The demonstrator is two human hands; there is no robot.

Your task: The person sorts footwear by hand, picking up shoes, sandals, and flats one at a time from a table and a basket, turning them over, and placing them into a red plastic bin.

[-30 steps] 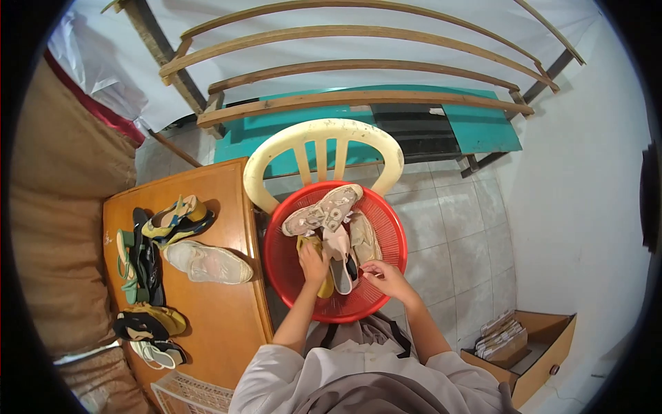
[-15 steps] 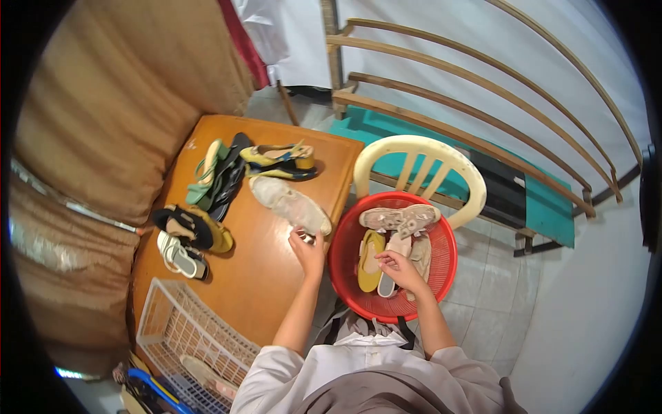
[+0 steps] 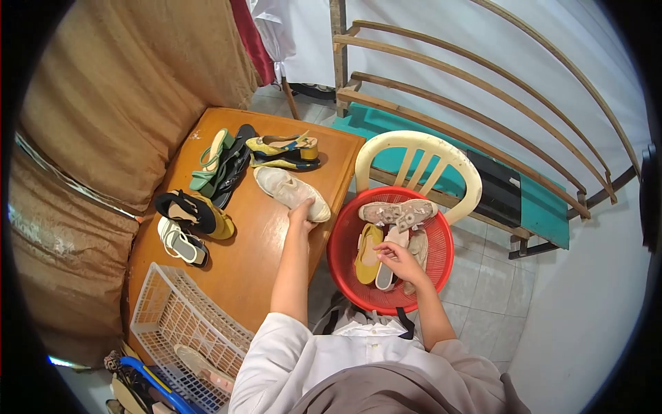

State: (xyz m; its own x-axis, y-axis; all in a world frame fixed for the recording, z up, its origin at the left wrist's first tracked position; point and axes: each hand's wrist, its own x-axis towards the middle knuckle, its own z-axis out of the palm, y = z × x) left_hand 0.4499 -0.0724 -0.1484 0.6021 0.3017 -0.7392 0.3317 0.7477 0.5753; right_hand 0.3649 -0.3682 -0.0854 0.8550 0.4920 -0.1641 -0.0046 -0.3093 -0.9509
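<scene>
My left hand [image 3: 302, 214] grips the heel end of an off-white shoe [image 3: 279, 185] over the wooden table, its thumb on top and the other fingers partly hidden. My right hand [image 3: 402, 265] hovers over a red plastic basket [image 3: 448, 259], fingers loosely bent and apart, with nothing visible in them. Below it in the basket lie a yellow shoe [image 3: 369, 255], a pale sandal with a white-edged sole [image 3: 385, 276], and a beige shoe [image 3: 418, 248]. Beige embellished shoes [image 3: 398, 213] lie across the far side of the basket.
On the table [image 3: 255, 255] stand green heeled sandals [image 3: 210, 162], black sandals [image 3: 233, 169], yellow patterned wedges [image 3: 283, 152], black-and-yellow shoes [image 3: 196, 214] and white sandals [image 3: 181, 241]. A white plastic basket [image 3: 162, 303] holds more footwear. A cream chair [image 3: 472, 183] stands behind the red basket.
My left hand has moved slightly up and away, now wrapped more firmly over the shoe's heel. My right hand stays above the basket. The view has shifted a little.
</scene>
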